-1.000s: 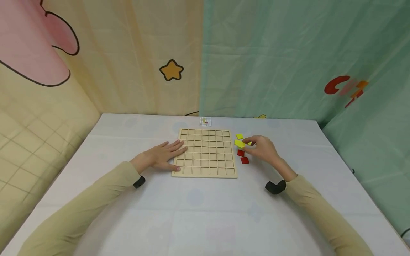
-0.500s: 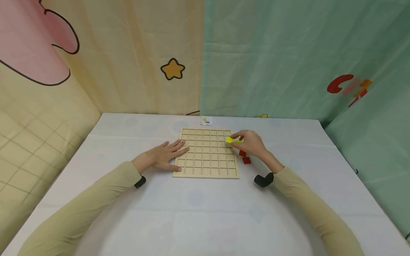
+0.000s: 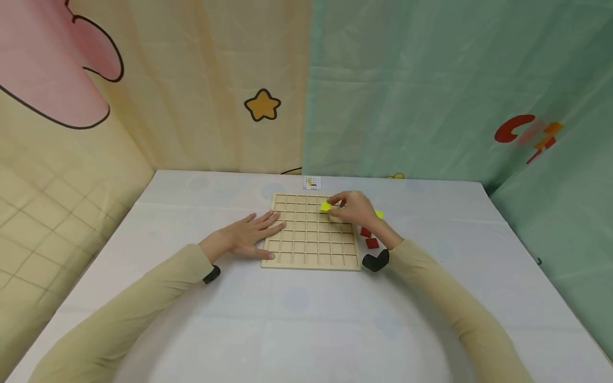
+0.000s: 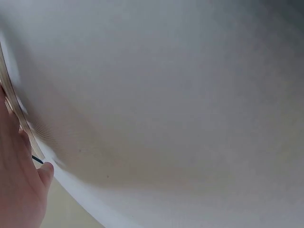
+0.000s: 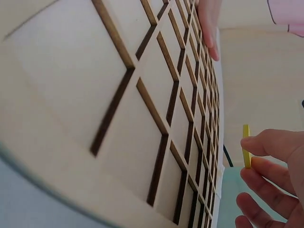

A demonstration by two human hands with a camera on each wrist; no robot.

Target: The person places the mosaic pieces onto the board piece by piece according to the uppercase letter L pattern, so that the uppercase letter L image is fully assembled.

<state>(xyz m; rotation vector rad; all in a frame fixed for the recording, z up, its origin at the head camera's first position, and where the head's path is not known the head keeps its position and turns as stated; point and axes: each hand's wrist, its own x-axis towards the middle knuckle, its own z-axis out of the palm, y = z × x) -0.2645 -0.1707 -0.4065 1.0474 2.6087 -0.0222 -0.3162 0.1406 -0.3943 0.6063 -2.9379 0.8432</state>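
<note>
Right now your two arms in tan sleeves reach out over the white table. Each wrist has a black band on it.

Your left hand lies flat with its fingers straight. The fingers rest on the left edge of the wooden grid board, and the hand grips nothing. From the left wrist view you can only see part of the hand and a blurry pale surface, so that view tells very little.

Your right hand is up over the far right part of the board. Its thumb and fingers pinch a small yellow tile. In the right wrist view the yellow tile shows edge on, held between the fingertips, above the square holes of the board. It is not touching the board in that view. At the top of the same view you can see the fingers of your left hand on the board.

Just to the right of the board, two red tiles lie on the table, close to your right wrist. A bit farther back, another yellow tile peeks out from behind your right hand.

Past the far edge of the board sits a small picture card with a tiny grid on it.

Behind the table hang the cloth walls. The left one is cream with a star and a big pink shape. The right one is green with a red and orange mark.
</note>
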